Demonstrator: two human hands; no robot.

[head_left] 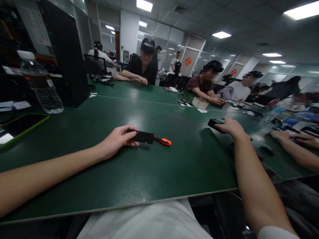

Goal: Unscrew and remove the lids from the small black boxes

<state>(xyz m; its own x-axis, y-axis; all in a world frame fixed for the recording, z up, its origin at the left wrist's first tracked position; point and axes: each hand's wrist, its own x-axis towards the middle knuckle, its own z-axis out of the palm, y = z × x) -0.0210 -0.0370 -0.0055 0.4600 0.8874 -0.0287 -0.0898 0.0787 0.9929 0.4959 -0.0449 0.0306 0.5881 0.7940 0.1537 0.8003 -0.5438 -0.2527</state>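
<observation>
Between the thumb and fingers of my left hand (122,136) is a flat black rectangular piece (144,137), held above the green table (115,177). Just past its right end, the orange and black handle of a tool (164,141), which looks like a screwdriver, shows on the table; its other end is hidden behind the piece. My right hand (232,127) is stretched out to the right, its fingers closed on a black box-shaped object (215,125) at or just above the tabletop. I cannot make out what kind of object it is.
At the left stand a water bottle (49,87), a green-edged phone (20,128) and a tall black case (64,53). A small pale box (200,102) sits farther back. Co-workers sit across the table, and another person's hands (284,137) rest close on the right.
</observation>
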